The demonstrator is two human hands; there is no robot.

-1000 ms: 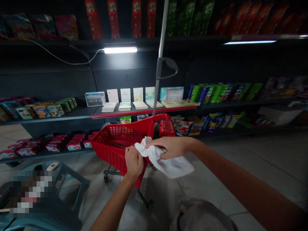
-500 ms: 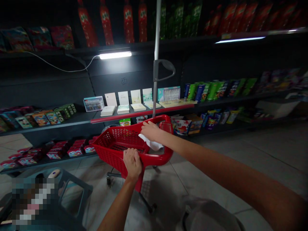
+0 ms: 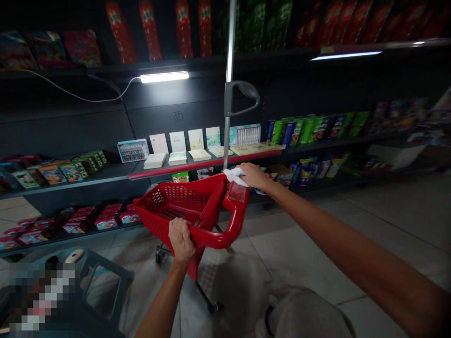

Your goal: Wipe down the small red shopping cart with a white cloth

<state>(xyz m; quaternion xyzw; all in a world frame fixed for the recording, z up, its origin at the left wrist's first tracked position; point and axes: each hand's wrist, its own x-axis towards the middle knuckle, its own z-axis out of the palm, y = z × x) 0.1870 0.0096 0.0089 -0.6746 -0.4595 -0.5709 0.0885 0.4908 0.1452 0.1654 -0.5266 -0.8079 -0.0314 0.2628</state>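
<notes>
My left hand [image 3: 181, 239] grips the near rim of a red plastic shopping cart basket [image 3: 172, 199]. My right hand [image 3: 254, 176] presses a crumpled white cloth [image 3: 234, 176] onto the cart's far red handle corner. Most of the cloth is bunched under my fingers, and only a small part shows. The basket has perforated walls, and I can see nothing inside it. Its wheeled metal frame stands below it on the tiled floor.
Dark store shelves hold cards, paint sets and colourful packets behind the cart. A metal pole with a grey handle [image 3: 229, 94] rises from it. A blue-grey plastic stool [image 3: 105, 286] stands at lower left, and grey fabric [image 3: 303, 314] fills the bottom edge.
My right hand has slid rightward along the far rim with the cloth. The cloth, spread between both hands a second ago, is now bunched under my right hand alone.
</notes>
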